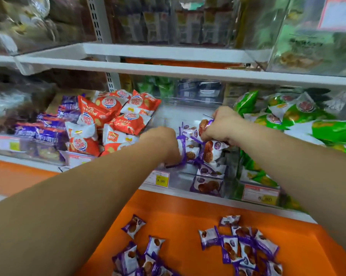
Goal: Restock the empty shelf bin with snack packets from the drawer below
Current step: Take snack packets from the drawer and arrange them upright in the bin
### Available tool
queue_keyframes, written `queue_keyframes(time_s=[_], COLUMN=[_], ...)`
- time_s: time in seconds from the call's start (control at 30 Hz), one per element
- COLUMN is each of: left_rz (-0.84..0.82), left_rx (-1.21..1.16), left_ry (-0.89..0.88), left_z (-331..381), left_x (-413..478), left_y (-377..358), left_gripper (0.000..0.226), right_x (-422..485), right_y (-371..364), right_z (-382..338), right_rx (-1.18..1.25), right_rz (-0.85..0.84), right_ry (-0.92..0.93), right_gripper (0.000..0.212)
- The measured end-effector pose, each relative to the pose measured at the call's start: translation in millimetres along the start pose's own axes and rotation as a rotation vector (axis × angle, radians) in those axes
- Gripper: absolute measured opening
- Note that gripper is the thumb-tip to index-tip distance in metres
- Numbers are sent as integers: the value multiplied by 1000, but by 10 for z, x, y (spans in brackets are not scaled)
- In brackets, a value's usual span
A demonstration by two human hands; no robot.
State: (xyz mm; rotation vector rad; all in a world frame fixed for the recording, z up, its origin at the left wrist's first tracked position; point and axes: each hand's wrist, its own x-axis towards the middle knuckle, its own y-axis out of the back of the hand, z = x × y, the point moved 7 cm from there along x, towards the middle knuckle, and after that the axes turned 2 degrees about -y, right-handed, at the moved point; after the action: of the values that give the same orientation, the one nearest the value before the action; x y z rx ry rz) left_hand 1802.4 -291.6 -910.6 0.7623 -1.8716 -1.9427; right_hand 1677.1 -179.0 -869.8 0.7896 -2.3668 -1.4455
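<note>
Both hands, left (161, 144) and right (221, 126), clutch purple packets (206, 150) over the clear bin (188, 114); the drawer (188, 212) lies below it, toward the person.

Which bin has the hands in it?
The middle clear bin, holding purple packets. Both hands, left and right, reach inside; the red and green bins beside it have none.

upper shelf bins (168, 22) blurred, drawer packets (245, 248) cropped below, price tag (160, 179) unreadable
</note>
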Motion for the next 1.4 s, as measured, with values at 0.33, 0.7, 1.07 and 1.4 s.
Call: queue_keyframes(time_s=[0.33, 0.7, 1.07, 1.4], left_rz=[-131, -69, 78, 330], left_rx=[-114, -478, -784, -872], left_ry=[-72, -68, -172, -108], left_z=[49, 1, -186, -329], left_x=[-134, -194, -165, -222], left_y=[-62, -129, 91, 271], left_gripper=[53, 47, 98, 62], right_x=[-97, -268, -209, -194], right_y=[-74, 44, -61, -45], right_z=[-164, -221, -14, -50], right_rx=[-344, -325, 395, 297], right_rz=[-25, 150, 165, 93], right_ry=[172, 192, 132, 269], right_gripper=[41, 48, 49, 42])
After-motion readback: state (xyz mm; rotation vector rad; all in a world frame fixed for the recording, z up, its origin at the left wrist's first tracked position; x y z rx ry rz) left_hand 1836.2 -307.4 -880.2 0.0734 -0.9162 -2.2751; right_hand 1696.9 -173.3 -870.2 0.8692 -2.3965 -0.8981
